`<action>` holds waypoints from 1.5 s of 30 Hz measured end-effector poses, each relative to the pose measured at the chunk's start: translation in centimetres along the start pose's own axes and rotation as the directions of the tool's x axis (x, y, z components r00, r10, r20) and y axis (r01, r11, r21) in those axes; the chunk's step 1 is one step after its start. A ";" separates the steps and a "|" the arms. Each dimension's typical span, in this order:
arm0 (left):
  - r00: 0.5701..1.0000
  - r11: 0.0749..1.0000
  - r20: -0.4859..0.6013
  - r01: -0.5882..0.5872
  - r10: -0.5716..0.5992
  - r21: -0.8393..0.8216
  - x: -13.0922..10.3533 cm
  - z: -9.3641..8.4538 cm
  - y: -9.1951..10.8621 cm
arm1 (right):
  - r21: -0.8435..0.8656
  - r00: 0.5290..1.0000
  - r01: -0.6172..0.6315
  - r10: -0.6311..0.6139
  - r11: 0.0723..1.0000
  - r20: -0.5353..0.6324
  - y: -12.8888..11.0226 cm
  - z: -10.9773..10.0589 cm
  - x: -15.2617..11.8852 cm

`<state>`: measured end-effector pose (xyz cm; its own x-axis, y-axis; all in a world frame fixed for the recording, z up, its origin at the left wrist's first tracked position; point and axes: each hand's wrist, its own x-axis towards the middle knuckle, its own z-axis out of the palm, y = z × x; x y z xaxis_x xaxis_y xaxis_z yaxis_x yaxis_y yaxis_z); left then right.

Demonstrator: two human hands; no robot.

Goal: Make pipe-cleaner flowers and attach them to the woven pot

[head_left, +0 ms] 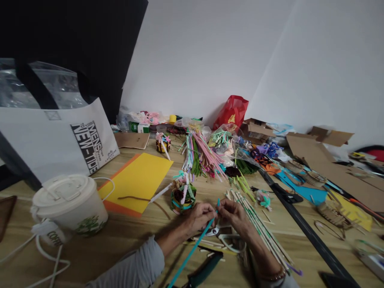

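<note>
A turquoise pipe cleaner runs from the bottom of the view up to my fingertips. My left hand pinches it near its upper end. The fingers of my right hand are closed on the short tip just above. Beneath my hands lie scissors with pale handles, partly hidden by the hands. A small decorated pot wrapped in green and brown fuzzy stems stands just beyond my left hand. Green-and-white sticks lie in a bundle beside my right forearm.
Yellow paper lies left of centre, behind a white lidded bucket. Piles of coloured pipe cleaners fill the back. A dark-green-handled tool sits near the front. A long black bar crosses the right side, with cardboard beyond.
</note>
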<state>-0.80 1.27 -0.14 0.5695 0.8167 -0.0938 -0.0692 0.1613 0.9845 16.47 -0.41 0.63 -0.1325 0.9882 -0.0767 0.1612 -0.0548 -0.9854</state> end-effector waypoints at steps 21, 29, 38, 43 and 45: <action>0.953 0.965 0.280 0.175 -0.116 -0.197 0.1 -2.0 0.0 | -0.662 0.895 0.446 -0.292 0.602 0.337 -3.0 -0.5 -2.1; 0.950 0.948 0.255 0.238 -0.181 -0.212 0.2 -2.0 -0.4 | -0.575 0.905 0.425 -0.330 0.699 0.268 -2.8 -0.8 -1.7; 0.953 0.942 0.243 0.237 -0.179 -0.236 0.2 -1.6 -0.2 | -0.537 0.932 0.360 -0.323 0.763 0.166 -3.0 -0.5 -1.8; 0.961 0.918 0.196 0.251 -0.198 -0.306 0.0 -1.4 -0.4 | -0.509 0.939 0.342 -0.310 0.790 0.151 -3.1 -0.5 -1.8; 0.965 0.920 0.179 0.242 -0.193 -0.310 0.0 -1.4 -0.4 | -0.481 0.945 0.326 -0.290 0.814 0.151 -2.9 -0.4 -1.8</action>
<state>-1.93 1.96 -0.75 0.7090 0.6578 -0.2544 -0.1798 0.5173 0.8367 16.66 -1.92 3.66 -0.3193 0.9284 0.1903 0.5581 0.3465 -0.7540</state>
